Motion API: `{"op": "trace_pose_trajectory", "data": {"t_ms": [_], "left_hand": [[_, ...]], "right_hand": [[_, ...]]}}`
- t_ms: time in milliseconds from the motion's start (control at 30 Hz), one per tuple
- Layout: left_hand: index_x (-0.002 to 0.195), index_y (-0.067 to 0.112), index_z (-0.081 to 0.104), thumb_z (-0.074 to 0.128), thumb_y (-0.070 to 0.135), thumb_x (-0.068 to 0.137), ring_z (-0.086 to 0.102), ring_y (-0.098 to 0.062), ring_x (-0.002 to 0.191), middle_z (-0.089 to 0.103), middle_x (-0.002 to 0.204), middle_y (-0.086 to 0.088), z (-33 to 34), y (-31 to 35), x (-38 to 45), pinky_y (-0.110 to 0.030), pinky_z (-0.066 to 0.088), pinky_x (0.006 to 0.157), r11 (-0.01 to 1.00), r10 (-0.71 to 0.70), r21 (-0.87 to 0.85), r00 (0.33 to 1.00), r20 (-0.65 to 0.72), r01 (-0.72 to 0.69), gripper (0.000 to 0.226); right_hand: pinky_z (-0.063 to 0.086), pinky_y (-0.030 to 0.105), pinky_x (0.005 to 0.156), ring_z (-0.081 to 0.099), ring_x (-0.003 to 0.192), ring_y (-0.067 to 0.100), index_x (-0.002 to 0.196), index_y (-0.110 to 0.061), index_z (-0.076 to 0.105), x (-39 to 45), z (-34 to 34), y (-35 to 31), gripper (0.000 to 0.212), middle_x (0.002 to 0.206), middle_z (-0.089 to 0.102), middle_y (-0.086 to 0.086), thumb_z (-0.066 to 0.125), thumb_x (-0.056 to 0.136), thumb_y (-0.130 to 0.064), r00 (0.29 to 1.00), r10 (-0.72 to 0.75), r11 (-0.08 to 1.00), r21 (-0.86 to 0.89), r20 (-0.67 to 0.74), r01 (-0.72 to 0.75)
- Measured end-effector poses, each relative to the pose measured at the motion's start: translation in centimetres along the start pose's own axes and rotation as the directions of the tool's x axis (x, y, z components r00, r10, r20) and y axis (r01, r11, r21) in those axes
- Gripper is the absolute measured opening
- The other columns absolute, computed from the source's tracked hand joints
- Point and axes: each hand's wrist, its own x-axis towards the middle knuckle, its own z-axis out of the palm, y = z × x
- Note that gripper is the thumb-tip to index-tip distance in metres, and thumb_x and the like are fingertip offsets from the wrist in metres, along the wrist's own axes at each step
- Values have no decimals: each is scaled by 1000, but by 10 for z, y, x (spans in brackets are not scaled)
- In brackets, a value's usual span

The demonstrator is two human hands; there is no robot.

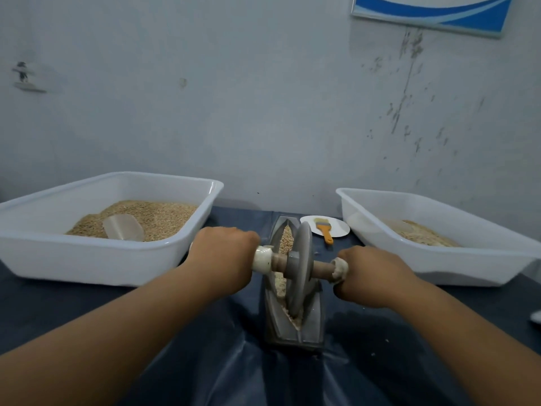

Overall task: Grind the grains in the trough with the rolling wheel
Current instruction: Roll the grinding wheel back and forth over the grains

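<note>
Grains (286,240) lie along the metal trough (313,326), which sits mid-desk, lengthwise away from the person. Rolling wheel (301,266) stands on edge in the trough, near its middle, tilted slightly. Wooden axle (322,268) runs crosswise through it. Left hand (225,254) curled tight round the left axle end; right hand (370,275) curled round the right end, both over pale wrapping. Desk (87,306) under dark blue sheet. Left: white tray (87,265) of grain with clear scoop (124,227). Right: second white tray (456,259), paler meal inside. Behind the trough: white plate (339,230) bearing an orange-handled brush (325,231).
</note>
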Motion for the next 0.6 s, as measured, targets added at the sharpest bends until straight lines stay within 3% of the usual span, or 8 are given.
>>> {"op": "trace_pose_trajectory", "data": {"t_ms": [167, 300, 367, 433, 467, 533, 600], "left_hand": [[83, 31, 41, 65, 30, 81, 53, -15, 70, 49, 73, 9, 22, -2, 33, -32, 47, 68, 1000, -19, -19, 1000, 10, 19, 24], [86, 29, 49, 67, 31, 79, 55, -17, 71, 51, 73, 8, 42, -10, 65, -33, 48, 69, 999, -46, -26, 999, 27, 46, 20], [85, 29, 48, 68, 34, 78, 57, -19, 73, 53, 76, 7, 50, -16, 79, -35, 50, 73, 996, -68, -51, 997, 36, 70, 22], [84, 30, 44, 69, 36, 78, 57, -19, 74, 52, 76, 7, 57, -19, 89, -36, 51, 74, 994, -82, -71, 996, 29, 84, 26], [83, 30, 44, 69, 35, 77, 57, -19, 73, 51, 74, 7, 59, -19, 92, -35, 51, 72, 993, -86, -73, 996, 22, 88, 26], [82, 31, 44, 69, 35, 76, 56, -18, 72, 50, 72, 8, 60, -20, 94, -35, 51, 72, 993, -88, -71, 996, 23, 89, 26], [81, 31, 45, 68, 35, 77, 57, -17, 72, 52, 73, 8, 58, -19, 88, -36, 52, 73, 993, -85, -81, 995, 50, 89, 24]], "right_hand": [[49, 29, 60, 58, 69, 10, 73, -31, 53, 37, 16, 8, 10, 74, 60, -10, 61, 72, -38, 998, 54, 999, 5, -37, -54], [38, 26, 55, 55, 68, 11, 71, -30, 51, 78, 25, 16, 10, 75, 60, -10, 53, 72, -40, 997, 29, 998, -45, -76, -32], [37, 27, 60, 56, 76, 15, 85, -32, 59, 99, 24, 17, 18, 91, 66, -11, 51, 71, -41, 992, 10, 996, -92, -124, -21], [39, 27, 66, 62, 91, 19, 111, -40, 63, 113, 23, 18, 42, 108, 68, -11, 50, 70, -41, 987, 8, 993, -118, -161, -27], [39, 27, 67, 64, 96, 20, 115, -40, 63, 118, 24, 18, 46, 111, 68, -10, 51, 70, -41, 985, 15, 992, -121, -173, -36], [39, 27, 66, 64, 92, 21, 106, -38, 64, 119, 23, 18, 39, 104, 69, -9, 54, 68, -40, 986, 30, 994, -95, -165, -47], [37, 26, 62, 58, 77, 18, 84, -33, 59, 111, 20, 17, 18, 87, 65, -10, 57, 67, -40, 990, 31, 996, -84, -135, -43]]}}
